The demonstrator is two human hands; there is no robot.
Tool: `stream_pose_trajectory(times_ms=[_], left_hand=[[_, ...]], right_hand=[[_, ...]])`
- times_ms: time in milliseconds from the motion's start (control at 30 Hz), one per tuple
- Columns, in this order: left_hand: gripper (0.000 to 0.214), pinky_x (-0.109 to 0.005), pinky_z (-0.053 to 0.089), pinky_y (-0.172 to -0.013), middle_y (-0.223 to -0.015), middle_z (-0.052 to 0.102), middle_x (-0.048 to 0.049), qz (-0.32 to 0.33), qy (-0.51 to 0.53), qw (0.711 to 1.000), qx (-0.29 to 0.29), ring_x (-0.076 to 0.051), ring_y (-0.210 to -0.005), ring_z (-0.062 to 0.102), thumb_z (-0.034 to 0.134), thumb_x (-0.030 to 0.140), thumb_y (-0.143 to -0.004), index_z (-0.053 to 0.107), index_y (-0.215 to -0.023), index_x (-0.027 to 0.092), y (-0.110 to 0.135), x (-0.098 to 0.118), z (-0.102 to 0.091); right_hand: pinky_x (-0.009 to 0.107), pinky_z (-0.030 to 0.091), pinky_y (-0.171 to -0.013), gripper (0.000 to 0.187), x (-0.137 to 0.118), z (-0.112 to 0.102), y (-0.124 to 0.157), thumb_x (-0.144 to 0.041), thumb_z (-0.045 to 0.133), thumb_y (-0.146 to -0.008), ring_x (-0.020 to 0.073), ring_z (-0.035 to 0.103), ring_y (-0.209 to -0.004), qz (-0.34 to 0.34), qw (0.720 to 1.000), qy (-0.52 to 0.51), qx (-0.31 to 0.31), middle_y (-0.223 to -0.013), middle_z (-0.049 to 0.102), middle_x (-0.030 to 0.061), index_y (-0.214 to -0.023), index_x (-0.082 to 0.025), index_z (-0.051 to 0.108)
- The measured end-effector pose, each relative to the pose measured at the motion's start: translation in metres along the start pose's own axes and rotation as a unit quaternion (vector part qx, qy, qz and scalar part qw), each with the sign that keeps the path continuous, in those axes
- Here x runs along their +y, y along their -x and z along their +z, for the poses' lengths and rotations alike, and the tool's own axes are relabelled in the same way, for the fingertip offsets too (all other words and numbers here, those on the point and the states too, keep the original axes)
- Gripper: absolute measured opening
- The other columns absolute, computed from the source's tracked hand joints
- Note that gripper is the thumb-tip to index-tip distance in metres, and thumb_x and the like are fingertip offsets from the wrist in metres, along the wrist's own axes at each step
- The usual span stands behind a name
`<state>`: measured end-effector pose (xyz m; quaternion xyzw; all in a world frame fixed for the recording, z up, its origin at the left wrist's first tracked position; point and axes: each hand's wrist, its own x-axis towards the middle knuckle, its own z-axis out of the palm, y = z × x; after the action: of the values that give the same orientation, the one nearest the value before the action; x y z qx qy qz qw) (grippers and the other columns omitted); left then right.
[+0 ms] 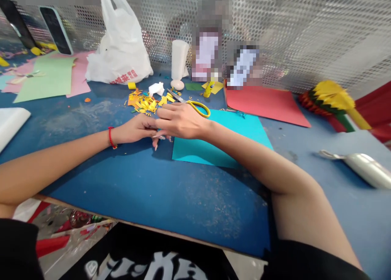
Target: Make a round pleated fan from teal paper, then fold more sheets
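Note:
My left hand, a red bracelet at its wrist, meets my right hand above the table. The right hand's fingers bend over the left hand's fingers, and its thumb lies beneath them. Some long-nailed fingertips of the left hand stick out below, apart from one another. I see no object in either hand, though the space between them is partly hidden. Just behind are scissors with yellow handles and a heap of yellow and orange paper scraps. A turquoise paper sheet lies partly under the right forearm.
Along the back stand a white plastic bag, a white tube and several phones. Red paper and a yellow paper decoration lie right, near a silvery-white cylinder. Green paper lies left.

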<state>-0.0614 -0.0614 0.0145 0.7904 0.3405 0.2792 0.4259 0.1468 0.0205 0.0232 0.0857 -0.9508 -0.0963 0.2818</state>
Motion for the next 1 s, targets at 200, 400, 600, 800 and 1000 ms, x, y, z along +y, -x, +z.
stream_pose_trajectory(times_ms=[200, 400, 600, 800, 1000], left_hand=[[0.041, -0.019, 0.039, -0.037, -0.055, 0.068, -0.0002, -0.045, 0.043, 0.998, 0.026, -0.009, -0.034, 0.05, 0.068, 0.057, -0.099, 0.077, -0.092, 0.018, 0.006, 0.021, 0.013], [0.045, -0.021, 0.039, -0.041, -0.059, 0.07, 0.0005, -0.038, -0.081, 0.974, 0.209, -0.006, -0.039, 0.048, 0.072, 0.054, -0.095, 0.071, -0.072, 0.016, 0.009, 0.033, 0.038], [0.046, -0.025, 0.039, -0.039, -0.052, 0.066, 0.0037, -0.053, 0.015, 0.972, 0.229, -0.009, -0.037, 0.05, 0.065, 0.063, -0.097, 0.071, -0.08, 0.021, 0.009, 0.034, 0.034], [0.051, -0.028, 0.031, -0.037, -0.04, 0.054, 0.0059, -0.091, 0.061, 0.981, 0.157, -0.009, -0.032, 0.044, 0.06, 0.072, -0.096, 0.065, -0.071, 0.027, 0.01, 0.033, 0.028], [0.046, -0.027, 0.033, -0.037, -0.041, 0.054, 0.0045, -0.06, 0.081, 0.975, 0.196, -0.01, -0.034, 0.046, 0.063, 0.058, -0.1, 0.064, -0.069, 0.024, 0.013, 0.025, 0.028]], right_hand=[[0.032, 0.039, -0.072, 0.048, -0.018, -0.007, 0.001, -0.052, 0.024, -0.113, 0.0168, 0.048, -0.076, 0.128, 0.973, -0.177, 0.081, -0.078, 0.049, 0.0012, -0.086, -0.023, 0.051], [0.029, 0.034, -0.063, 0.055, -0.041, 0.006, -0.002, -0.065, 0.042, -0.107, 0.0125, 0.039, -0.063, 0.341, 0.864, -0.28, 0.241, -0.066, 0.039, -0.004, -0.07, -0.025, 0.036], [0.03, 0.029, -0.057, 0.057, -0.053, 0.011, 0.002, -0.07, 0.051, -0.101, 0.0114, 0.033, -0.058, 0.4, 0.828, -0.247, 0.305, -0.062, 0.039, -0.005, -0.068, -0.024, 0.042], [0.028, 0.032, -0.056, 0.053, -0.048, 0.009, 0.011, -0.068, 0.055, -0.1, 0.01, 0.043, -0.056, 0.373, 0.828, -0.371, 0.194, -0.061, 0.05, -0.0046, -0.073, -0.022, 0.054], [0.025, 0.035, -0.051, 0.057, -0.056, 0.006, 0.004, -0.071, 0.066, -0.091, 0.0084, 0.045, -0.049, 0.441, 0.732, -0.481, 0.196, -0.052, 0.051, -0.006, -0.066, -0.022, 0.055]])
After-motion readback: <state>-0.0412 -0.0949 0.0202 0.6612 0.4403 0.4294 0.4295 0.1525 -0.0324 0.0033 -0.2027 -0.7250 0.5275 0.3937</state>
